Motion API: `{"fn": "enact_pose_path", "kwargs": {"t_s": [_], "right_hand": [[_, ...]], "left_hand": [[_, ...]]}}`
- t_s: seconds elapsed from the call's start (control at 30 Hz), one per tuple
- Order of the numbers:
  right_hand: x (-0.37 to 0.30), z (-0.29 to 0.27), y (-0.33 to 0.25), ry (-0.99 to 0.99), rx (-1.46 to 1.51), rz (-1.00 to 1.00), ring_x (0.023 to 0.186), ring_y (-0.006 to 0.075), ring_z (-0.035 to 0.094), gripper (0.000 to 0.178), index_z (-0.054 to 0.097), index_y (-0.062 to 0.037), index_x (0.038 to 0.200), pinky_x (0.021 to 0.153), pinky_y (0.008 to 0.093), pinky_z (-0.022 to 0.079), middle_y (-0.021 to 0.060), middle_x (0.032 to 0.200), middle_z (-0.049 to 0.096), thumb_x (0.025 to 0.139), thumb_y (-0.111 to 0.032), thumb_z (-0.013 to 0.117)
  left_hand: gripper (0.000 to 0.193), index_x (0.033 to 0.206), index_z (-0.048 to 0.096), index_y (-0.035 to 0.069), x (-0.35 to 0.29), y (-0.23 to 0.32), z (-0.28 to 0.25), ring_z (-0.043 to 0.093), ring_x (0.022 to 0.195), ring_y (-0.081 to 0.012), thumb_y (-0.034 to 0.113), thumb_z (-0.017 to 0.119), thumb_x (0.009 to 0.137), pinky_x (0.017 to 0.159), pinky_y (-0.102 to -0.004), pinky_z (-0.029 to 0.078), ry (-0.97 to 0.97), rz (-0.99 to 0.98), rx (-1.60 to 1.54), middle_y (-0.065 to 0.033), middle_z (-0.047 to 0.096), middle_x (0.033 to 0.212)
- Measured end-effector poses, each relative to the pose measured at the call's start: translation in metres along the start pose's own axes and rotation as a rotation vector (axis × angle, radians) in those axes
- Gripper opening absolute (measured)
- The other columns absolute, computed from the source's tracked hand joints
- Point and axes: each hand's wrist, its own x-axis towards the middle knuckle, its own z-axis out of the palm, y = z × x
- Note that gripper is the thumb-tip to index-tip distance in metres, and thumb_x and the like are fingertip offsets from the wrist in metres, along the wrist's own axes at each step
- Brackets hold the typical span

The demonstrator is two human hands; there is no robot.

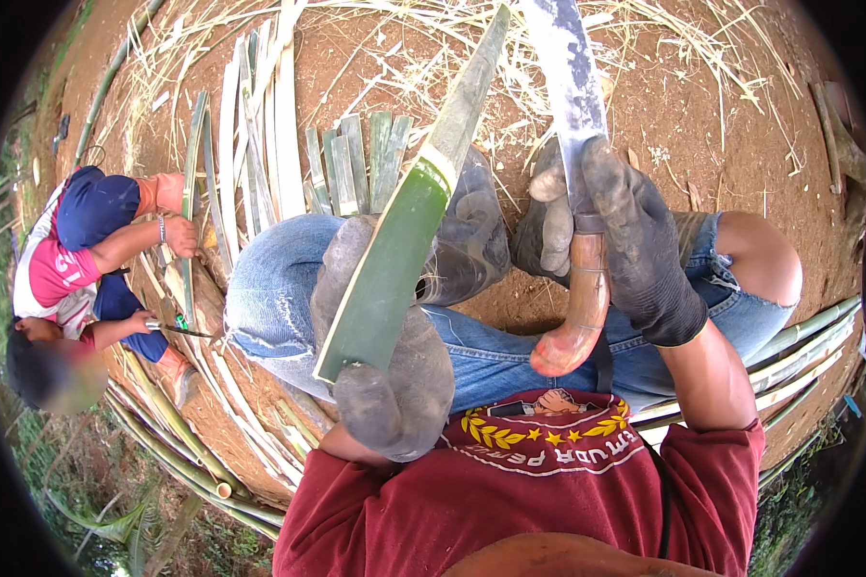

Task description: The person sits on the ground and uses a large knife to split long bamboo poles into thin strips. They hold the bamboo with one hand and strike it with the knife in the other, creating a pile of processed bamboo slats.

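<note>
My left hand, in a dark grey work glove, is closed round the lower end of a split bamboo piece. This piece is green below its node, paler above it, and slants up and to the right across my left knee. My right hand, gloved too, grips a machete where its blade meets the curved wooden handle. The blade points away from me, its worn face dark and pale in patches, and its tip runs out of view. Bamboo and blade are apart.
Short bamboo slats and long pale strips lie ahead on the left. Shavings litter the brown soil. At left a person squats, holding a strip and a knife. Bamboo poles lie at lower left.
</note>
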Motion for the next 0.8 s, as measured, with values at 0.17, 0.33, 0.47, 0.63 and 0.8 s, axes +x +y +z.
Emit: {"fn": "enact_pose_path", "kwargs": {"t_s": [0.17,0.33,0.47,0.63,0.8], "right_hand": [[0.017,0.010,-0.038,-0.202,-0.082,0.042,0.056,0.0157,0.059,0.062,0.062,-0.0004,0.100,0.053,0.0266,0.047,0.0084,0.066,0.062,0.100,-0.058,0.038],[0.015,0.028,-0.032,-0.334,0.137,0.393,0.052,0.0175,0.061,0.061,0.063,-0.0021,0.091,0.050,0.0281,0.049,0.0088,0.060,0.061,0.098,-0.059,0.041],[-0.037,-0.004,0.001,-0.352,-0.023,0.254,0.047,0.0149,0.059,0.056,0.063,-0.0007,0.089,0.045,0.0272,0.047,0.0077,0.058,0.059,0.102,-0.049,0.040],[-0.086,-0.036,-0.052,-0.075,-0.259,0.649,0.043,0.0111,0.054,0.044,0.062,0.0040,0.090,0.041,0.0237,0.043,0.0037,0.057,0.056,0.098,-0.037,0.051],[-0.074,-0.006,-0.043,0.045,-0.419,0.287,0.060,0.0130,0.062,0.035,0.052,-0.0011,0.126,0.050,0.0292,0.047,0.0065,0.079,0.062,0.094,-0.015,0.051]], "left_hand": [[0.047,0.128,0.052,-0.006,-0.001,-0.013,-0.004,0.058,0.113,-0.0353,0.031,0.050,0.100,0.094,-0.0441,0.049,-0.094,0.289,0.265,-0.0244,0.054,0.126],[0.058,0.135,0.041,-0.011,-0.007,0.000,0.000,0.053,0.123,-0.0350,0.038,0.045,0.103,0.104,-0.0453,0.046,0.005,0.151,0.448,-0.0244,0.050,0.133],[0.054,0.135,0.043,-0.010,0.008,0.009,0.015,0.058,0.114,-0.0325,0.034,0.045,0.103,0.099,-0.0422,0.049,0.235,0.061,0.366,-0.0237,0.052,0.128],[0.058,0.145,0.029,-0.008,0.021,0.012,0.018,0.055,0.119,-0.0327,0.027,0.045,0.101,0.098,-0.0438,0.049,0.272,0.084,0.355,-0.0221,0.052,0.128],[0.058,0.145,0.027,-0.006,0.017,0.016,0.021,0.053,0.122,-0.0327,0.027,0.045,0.101,0.100,-0.0448,0.048,0.234,0.039,0.254,-0.0222,0.049,0.131]]}}
